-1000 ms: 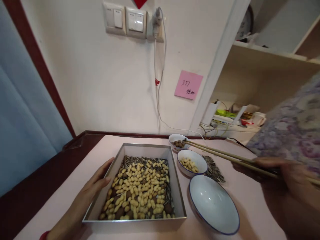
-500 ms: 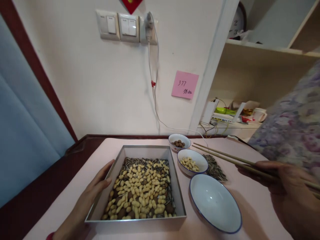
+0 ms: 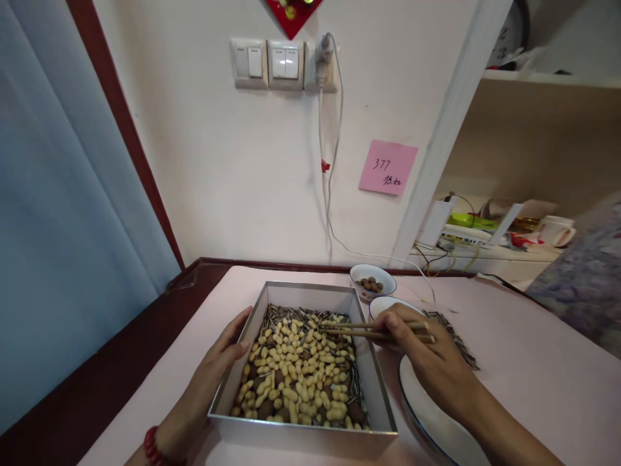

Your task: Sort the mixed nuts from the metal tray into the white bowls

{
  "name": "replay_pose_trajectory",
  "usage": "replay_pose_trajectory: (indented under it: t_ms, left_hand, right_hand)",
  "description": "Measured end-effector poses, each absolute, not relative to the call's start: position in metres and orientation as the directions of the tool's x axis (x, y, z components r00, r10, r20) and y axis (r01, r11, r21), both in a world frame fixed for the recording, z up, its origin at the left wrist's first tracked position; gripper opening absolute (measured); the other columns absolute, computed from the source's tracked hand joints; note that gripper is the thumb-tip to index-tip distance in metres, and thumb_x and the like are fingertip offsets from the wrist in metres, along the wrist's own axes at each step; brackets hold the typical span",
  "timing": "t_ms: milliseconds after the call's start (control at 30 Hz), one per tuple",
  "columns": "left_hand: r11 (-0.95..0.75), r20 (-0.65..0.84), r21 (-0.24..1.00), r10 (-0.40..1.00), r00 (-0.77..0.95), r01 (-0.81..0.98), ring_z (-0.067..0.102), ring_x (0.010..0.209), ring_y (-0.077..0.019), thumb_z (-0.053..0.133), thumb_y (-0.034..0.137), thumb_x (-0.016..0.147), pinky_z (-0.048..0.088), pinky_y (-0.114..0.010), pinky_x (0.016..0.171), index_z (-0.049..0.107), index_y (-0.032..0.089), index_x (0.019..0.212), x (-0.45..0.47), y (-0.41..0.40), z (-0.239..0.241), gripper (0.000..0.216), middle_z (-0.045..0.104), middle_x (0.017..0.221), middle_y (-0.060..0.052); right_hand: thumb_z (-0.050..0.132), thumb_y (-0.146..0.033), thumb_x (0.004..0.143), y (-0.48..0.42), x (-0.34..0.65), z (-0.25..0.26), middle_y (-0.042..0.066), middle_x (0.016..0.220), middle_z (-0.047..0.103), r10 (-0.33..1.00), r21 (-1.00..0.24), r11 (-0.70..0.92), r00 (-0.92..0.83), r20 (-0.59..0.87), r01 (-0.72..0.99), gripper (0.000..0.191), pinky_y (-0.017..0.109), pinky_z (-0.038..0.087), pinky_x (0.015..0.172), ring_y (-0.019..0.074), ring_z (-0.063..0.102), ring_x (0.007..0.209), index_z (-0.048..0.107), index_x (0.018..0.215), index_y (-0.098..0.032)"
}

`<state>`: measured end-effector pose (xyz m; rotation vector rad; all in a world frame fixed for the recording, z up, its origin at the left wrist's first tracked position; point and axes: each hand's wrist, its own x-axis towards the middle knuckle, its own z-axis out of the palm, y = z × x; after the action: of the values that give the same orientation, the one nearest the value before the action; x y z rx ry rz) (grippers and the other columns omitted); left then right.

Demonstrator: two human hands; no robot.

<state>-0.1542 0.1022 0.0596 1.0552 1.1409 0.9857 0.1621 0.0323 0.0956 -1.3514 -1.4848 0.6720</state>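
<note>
My left hand [image 3: 213, 372] grips the left wall of a silver-rimmed box [image 3: 315, 292], its thumb by the rim. Inside lie unshelled peanuts [image 3: 301, 369], striped sunflower seeds [image 3: 291, 313] and some round brown nuts [image 3: 266, 409]. With my right hand [image 3: 431, 353] I hold a pair of wooden chopsticks [image 3: 347, 329]. They reach over the right wall, and their tips are among the peanuts and seeds near the far right part of the box. No nut can be made out between the tips. My right hand partly hides a white bowl [image 3: 388, 302].
At the back stands a small bowl [image 3: 361, 273] of round brown nuts. A bigger white bowl [image 3: 427, 408] sits right of the box, under my right forearm. Sunflower seeds [image 3: 458, 343] lie farther right. A white cable [image 3: 369, 250] runs down the wall to the table.
My right hand has swung left with the chopsticks, from beyond the bowls into the box. My left hand stays at the box's left wall. The view has shifted left.
</note>
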Motion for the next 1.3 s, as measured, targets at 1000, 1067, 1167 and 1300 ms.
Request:
replay_pose_trajectory:
  t_ms: [1000,1067,1167,1300]
  left_hand:
    - [0.129,-0.134,0.990,0.986,0.101,0.049,0.046,0.141,-0.0357,0.067,0.044,0.082,0.038,-0.049,0.116,0.053,0.032,0.145,-0.159,0.109,0.055,0.066,0.050,0.155,-0.001]
    - [0.131,-0.136,0.990,0.987,0.090,0.057,0.048,0.139,-0.0369,0.068,0.044,0.082,0.041,-0.050,0.115,0.054,0.031,0.145,-0.159,0.109,0.056,0.067,0.051,0.154,-0.002]
    - [0.135,-0.139,0.989,0.988,0.068,0.060,0.049,0.138,-0.0381,0.070,0.043,0.079,0.041,-0.049,0.114,0.054,0.031,0.145,-0.160,0.110,0.054,0.069,0.053,0.152,-0.002]
    - [0.143,-0.145,0.989,0.985,0.089,0.031,0.046,0.141,-0.0366,0.070,0.045,0.079,0.035,-0.048,0.119,0.053,0.032,0.145,-0.163,0.117,0.048,0.069,0.049,0.156,0.000]
  right_hand:
    - [0.043,-0.049,0.102,0.012,0.170,0.122,-0.001,0.076,0.056,0.913,-0.790,0.273,0.110,0.392,0.550,0.040,0.028,0.040,0.066,0.0141,0.054,0.072,0.058,0.077,-0.022]
    - [0.043,-0.049,0.101,0.008,0.169,0.122,-0.001,0.076,0.056,0.913,-0.766,0.265,0.103,0.395,0.586,0.040,0.028,0.040,0.066,0.0142,0.054,0.072,0.057,0.075,-0.022]
    - [0.043,-0.049,0.101,0.009,0.166,0.117,0.000,0.078,0.057,0.917,-0.752,0.253,0.097,0.386,0.608,0.040,0.028,0.040,0.067,0.0148,0.054,0.074,0.056,0.075,-0.022]
    - [0.039,-0.050,0.102,0.015,0.161,0.111,0.001,0.080,0.055,0.926,-0.767,0.239,0.098,0.364,0.596,0.042,0.030,0.039,0.070,0.0155,0.053,0.076,0.053,0.075,-0.022]
